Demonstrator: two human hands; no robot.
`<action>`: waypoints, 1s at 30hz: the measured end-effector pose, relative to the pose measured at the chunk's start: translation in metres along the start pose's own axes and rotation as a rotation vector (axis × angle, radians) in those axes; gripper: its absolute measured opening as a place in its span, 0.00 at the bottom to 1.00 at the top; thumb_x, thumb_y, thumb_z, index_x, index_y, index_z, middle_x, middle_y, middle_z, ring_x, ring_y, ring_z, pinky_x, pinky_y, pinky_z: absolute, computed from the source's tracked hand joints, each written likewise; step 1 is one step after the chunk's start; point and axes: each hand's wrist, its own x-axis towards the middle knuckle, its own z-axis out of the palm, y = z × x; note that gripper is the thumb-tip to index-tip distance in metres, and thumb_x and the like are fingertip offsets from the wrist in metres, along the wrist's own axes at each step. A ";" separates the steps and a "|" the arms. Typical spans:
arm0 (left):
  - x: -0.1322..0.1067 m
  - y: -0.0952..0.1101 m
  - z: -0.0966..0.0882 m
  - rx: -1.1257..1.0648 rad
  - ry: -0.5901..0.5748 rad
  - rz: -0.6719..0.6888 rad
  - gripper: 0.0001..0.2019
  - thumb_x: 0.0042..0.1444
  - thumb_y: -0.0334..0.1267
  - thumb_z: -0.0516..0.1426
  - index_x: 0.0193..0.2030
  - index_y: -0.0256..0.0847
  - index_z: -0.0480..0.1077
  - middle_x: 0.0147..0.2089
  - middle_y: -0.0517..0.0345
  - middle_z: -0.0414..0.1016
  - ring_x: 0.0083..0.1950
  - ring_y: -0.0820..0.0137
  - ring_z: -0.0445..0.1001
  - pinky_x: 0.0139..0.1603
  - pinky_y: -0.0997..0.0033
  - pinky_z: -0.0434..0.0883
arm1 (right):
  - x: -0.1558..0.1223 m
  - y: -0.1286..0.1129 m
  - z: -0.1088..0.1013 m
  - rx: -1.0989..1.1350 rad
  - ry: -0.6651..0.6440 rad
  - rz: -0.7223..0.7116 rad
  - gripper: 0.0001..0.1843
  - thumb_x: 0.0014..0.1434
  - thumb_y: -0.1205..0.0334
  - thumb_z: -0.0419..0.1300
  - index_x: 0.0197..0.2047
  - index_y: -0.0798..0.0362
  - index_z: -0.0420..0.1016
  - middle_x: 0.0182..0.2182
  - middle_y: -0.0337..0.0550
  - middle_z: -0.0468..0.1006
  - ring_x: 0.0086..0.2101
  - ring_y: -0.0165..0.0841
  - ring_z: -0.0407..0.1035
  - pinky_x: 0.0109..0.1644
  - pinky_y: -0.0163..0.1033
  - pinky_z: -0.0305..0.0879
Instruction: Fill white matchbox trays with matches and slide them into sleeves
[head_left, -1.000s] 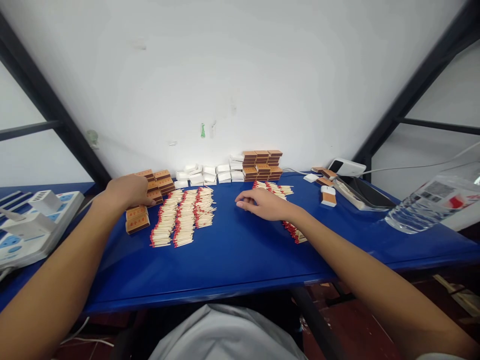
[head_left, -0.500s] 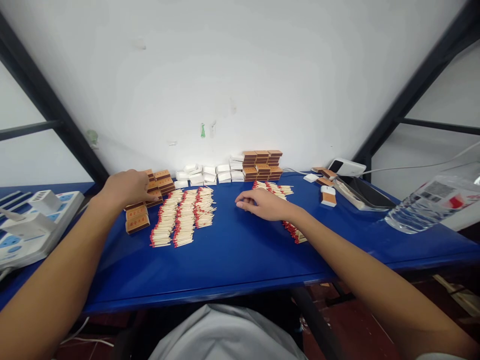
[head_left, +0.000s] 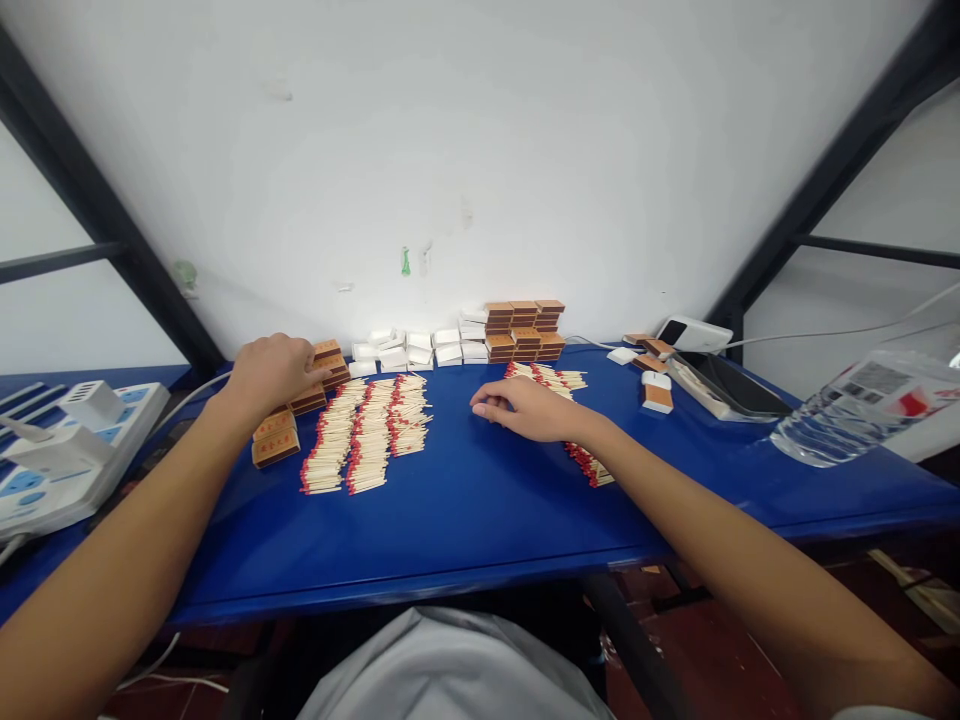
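Three wavy rows of thin wooden matches (head_left: pixel 367 440), pale sticks with red tips, are lying on the smooth, glossy blue table (head_left: pixel 450 520). Just left of these rows, the left hand (head_left: pixel 270 375) is bending over a cluster of brown cardboard matchboxes (head_left: pixel 275 447), crisp-cornered and oblong; its fingers are curving down, but whether they are pinching a box I cannot tell. Right of the rows, the right hand (head_left: pixel 525 408) is resting loosely, fingers lying side by side and thumb sitting slightly apart beneath them; more matches (head_left: pixel 559 380) are showing around it. Behind the rows, white paper trays (head_left: pixel 418 355) are sitting against the wall, and a squared stack of boxes (head_left: pixel 525 330) is standing behind and to the right. Bare tabletop is stretching from the rows toward the right hand and the straight front edge.
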 end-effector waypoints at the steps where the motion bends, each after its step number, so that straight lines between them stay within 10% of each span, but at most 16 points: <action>1: -0.001 0.001 -0.001 0.066 -0.027 -0.033 0.23 0.59 0.61 0.61 0.30 0.41 0.72 0.31 0.44 0.75 0.37 0.52 0.76 0.38 0.60 0.65 | 0.000 0.000 0.000 0.000 -0.001 0.001 0.20 0.74 0.51 0.56 0.53 0.55 0.83 0.40 0.49 0.85 0.38 0.38 0.76 0.42 0.41 0.67; 12: -0.002 0.018 -0.002 0.116 0.012 -0.016 0.19 0.61 0.57 0.62 0.37 0.42 0.75 0.41 0.44 0.80 0.47 0.49 0.77 0.44 0.59 0.66 | 0.000 -0.001 0.000 -0.003 -0.010 0.004 0.19 0.74 0.51 0.56 0.52 0.55 0.83 0.39 0.49 0.85 0.38 0.39 0.76 0.42 0.42 0.67; 18: 0.006 0.002 0.018 0.123 0.211 0.145 0.32 0.58 0.57 0.64 0.64 0.39 0.72 0.67 0.35 0.72 0.69 0.39 0.65 0.65 0.46 0.63 | 0.000 0.001 0.001 -0.011 -0.007 -0.003 0.19 0.74 0.51 0.56 0.52 0.54 0.82 0.39 0.48 0.85 0.37 0.39 0.76 0.42 0.42 0.67; 30: 0.004 0.006 0.018 0.030 0.252 0.183 0.34 0.62 0.56 0.61 0.70 0.39 0.67 0.68 0.34 0.73 0.71 0.40 0.65 0.68 0.44 0.59 | 0.001 0.002 0.000 -0.004 0.003 0.002 0.19 0.74 0.51 0.56 0.52 0.53 0.83 0.39 0.48 0.86 0.37 0.39 0.77 0.42 0.42 0.68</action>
